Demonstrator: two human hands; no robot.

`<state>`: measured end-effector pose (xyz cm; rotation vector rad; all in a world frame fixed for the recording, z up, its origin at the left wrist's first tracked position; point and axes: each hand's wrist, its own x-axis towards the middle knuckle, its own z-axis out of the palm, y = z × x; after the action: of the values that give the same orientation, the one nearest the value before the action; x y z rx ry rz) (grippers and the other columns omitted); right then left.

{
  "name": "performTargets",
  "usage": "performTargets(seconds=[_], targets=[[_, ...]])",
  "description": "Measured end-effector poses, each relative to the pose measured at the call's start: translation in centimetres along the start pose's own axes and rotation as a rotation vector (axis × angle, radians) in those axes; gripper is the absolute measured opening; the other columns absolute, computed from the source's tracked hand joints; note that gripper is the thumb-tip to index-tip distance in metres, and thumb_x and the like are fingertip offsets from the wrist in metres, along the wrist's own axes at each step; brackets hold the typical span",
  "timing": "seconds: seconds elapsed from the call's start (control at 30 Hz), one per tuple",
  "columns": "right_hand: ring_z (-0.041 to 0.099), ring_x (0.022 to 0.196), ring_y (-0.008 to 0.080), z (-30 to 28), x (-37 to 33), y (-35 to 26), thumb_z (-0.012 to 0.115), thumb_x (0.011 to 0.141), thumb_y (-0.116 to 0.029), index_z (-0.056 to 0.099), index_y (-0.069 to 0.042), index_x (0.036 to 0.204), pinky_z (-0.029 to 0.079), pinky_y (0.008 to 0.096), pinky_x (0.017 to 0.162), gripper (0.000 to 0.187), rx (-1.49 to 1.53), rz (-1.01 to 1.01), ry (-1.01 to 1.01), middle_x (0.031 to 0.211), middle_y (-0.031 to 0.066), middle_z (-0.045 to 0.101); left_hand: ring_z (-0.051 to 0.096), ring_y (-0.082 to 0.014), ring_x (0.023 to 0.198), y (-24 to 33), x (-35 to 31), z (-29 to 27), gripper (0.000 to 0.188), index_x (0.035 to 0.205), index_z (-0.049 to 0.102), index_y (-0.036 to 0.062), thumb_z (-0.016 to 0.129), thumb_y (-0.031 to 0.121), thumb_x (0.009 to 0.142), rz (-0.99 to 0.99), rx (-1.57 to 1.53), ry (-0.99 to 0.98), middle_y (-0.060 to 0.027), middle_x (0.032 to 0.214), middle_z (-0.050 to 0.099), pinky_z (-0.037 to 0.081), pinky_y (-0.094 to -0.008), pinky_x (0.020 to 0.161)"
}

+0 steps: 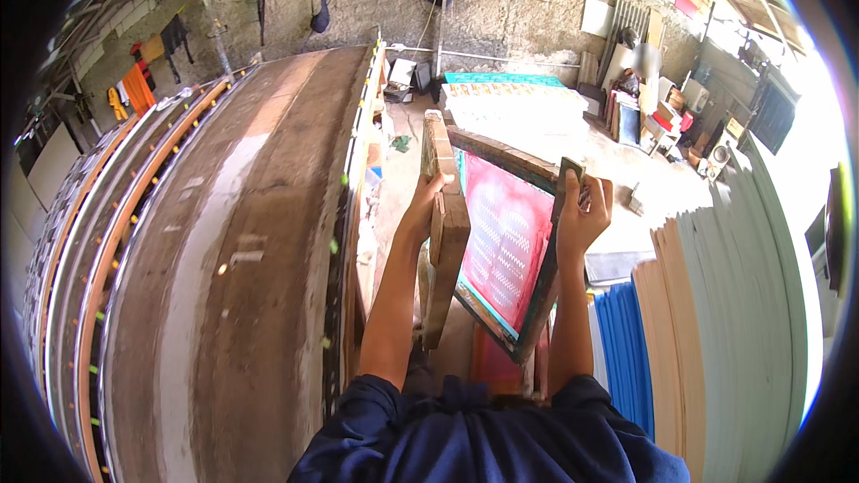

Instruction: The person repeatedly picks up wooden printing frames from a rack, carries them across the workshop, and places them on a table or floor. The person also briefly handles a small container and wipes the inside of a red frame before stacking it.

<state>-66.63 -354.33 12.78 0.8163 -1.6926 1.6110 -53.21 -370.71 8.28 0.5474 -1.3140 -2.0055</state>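
In my left hand is a thick, worn wooden frame, turned nearly edge-on, so its inner face is mostly hidden. My left thumb lies across its upper side. Closed round the right side of a screen-printing frame is my right hand, thumb toward the top corner. This frame stands tilted, its pink-stained mesh showing rows of pale zigzag marks, with dark, paint-stained wooden sides and a strip of teal along the inner edge. The two frames are side by side in front of me, angled apart like an open book; whether they touch is unclear.
A long brown printing table with a pale stripe runs along my left. Tall stacks of white, peach and blue sheets rise at my right. Farther ahead lies a low pile of printed sheets. Boxes and clutter stand against the far right wall.
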Motion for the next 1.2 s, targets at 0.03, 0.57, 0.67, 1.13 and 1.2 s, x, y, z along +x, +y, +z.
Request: performTargets(seconds=[0.03,0.57,0.67,1.13,1.2], targets=[[0.051,0.067,0.0204,2.1,1.3,0.9,0.064,0.075,-0.013,0.058,0.003,0.078,0.041,0.0300,0.061,0.017,-0.029,0.037,-0.010,0.076,0.0094,0.052,0.047,-0.0116,0.068,-0.3,3.3,-0.6,0.038,0.091,0.044,0.0067,0.057,0.038,0.075,0.011,0.037,0.006,-0.0025,0.077,0.044,0.040,-0.0254,0.059],[0.048,0.067,0.0152,21.5,17.6,23.9,0.065,0.075,-0.014,0.058,0.003,0.078,0.039,0.0261,0.063,0.019,-0.303,0.051,0.243,0.073,0.0069,0.051,0.050,-0.0127,0.062,-7.0,46.3,6.9,0.045,0.099,0.034,0.0050,0.063,0.028,0.075,-0.033,0.017,-0.341,-0.0065,0.082,0.045,0.045,-0.0268,0.051],[0.047,0.064,0.0146,22.9,20.0,29.5,0.066,0.074,-0.011,0.057,0.003,0.078,0.039,0.0260,0.061,0.017,-0.337,-0.010,0.292,0.075,0.0069,0.053,0.048,-0.0155,0.094,-9.4,53.1,11.5,0.052,0.119,0.036,0.0042,0.057,0.029,0.078,-0.134,0.181,-0.412,-0.0074,0.103,0.045,0.041,-0.0290,0.079],[0.059,0.082,0.0250,28.8,32.2,52.0,0.066,0.070,-0.003,0.058,0.000,0.077,0.046,0.0308,0.064,0.011,-0.598,-0.156,0.278,0.077,0.0118,0.054,0.056,-0.0204,0.085,-25.8,78.3,30.8,0.065,0.119,0.024,0.0090,0.067,0.027,0.074,-0.212,0.400,-0.626,-0.0172,0.112,0.045,0.049,-0.0335,0.071],[0.059,0.081,0.0258,29.8,33.5,54.4,0.067,0.069,-0.003,0.058,0.000,0.077,0.046,0.0318,0.064,0.012,-0.639,-0.162,0.290,0.076,0.0116,0.054,0.055,-0.0236,0.087,-27.8,80.9,33.7,0.074,0.122,0.011,0.0209,0.068,0.022,0.074,-0.178,0.260,-0.724,-0.0196,0.118,0.037,0.050,-0.0369,0.069]])
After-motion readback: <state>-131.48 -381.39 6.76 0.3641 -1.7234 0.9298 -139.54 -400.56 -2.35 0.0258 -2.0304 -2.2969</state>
